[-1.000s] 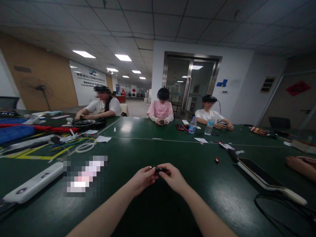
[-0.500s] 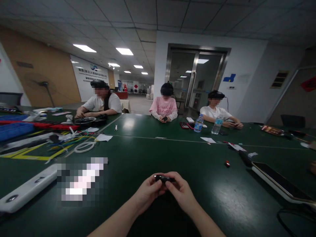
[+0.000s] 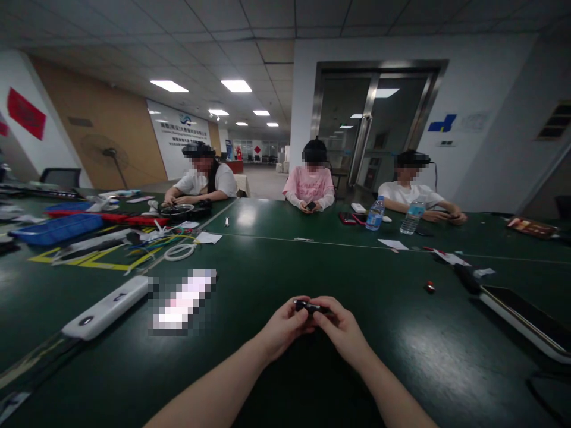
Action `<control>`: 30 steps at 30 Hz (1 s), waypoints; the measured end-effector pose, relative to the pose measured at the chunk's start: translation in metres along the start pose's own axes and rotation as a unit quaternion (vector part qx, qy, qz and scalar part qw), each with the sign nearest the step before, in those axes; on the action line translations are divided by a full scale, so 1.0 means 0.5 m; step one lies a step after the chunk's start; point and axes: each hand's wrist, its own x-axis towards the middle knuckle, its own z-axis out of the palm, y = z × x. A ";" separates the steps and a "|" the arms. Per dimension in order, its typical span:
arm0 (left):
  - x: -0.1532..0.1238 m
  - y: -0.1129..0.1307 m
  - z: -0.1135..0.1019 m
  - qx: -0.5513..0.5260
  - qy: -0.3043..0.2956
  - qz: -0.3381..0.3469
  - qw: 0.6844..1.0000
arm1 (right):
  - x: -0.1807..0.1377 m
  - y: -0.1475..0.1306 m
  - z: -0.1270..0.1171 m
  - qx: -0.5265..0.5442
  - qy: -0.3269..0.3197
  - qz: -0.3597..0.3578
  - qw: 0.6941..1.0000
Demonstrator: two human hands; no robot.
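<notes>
A small black, shiny object (image 3: 307, 307) is held between my two hands above the green table (image 3: 250, 368); its kind is too small and covered to make out. My left hand (image 3: 285, 324) grips its left end, thumb on the near side. From the right, my right hand (image 3: 341, 327) closes thumb and fingers on the other end. Fingers cover much of the object, and both hands nearly touch each other. To their right on the tabletop lies a little red and silver item (image 3: 429, 287).
Left of my hands are a blurred-out bright panel (image 3: 185, 300) and a white power strip (image 3: 109, 309). Beyond sit a coiled white cable (image 3: 179, 252) and a blue tray (image 3: 62, 229). Two water bottles (image 3: 375, 214) stand far right, a tablet-like device (image 3: 526, 318) nearer. Several people sit across.
The camera view has swung left, so the scene appears shifted right. Both hands still hold the black object with much the same grip.
</notes>
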 end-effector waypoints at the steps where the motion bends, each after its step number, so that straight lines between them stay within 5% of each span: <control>1: -0.002 0.002 0.002 -0.001 0.002 0.003 1.000 | 0.000 -0.001 0.000 -0.004 0.002 -0.001 1.000; 18: -0.015 0.010 0.014 0.096 0.005 0.017 0.995 | -0.001 -0.019 0.009 0.046 0.012 0.087 0.995; 30: -0.015 0.016 0.021 0.039 -0.002 0.012 0.999 | 0.000 -0.031 -0.006 -0.059 -0.010 0.035 0.998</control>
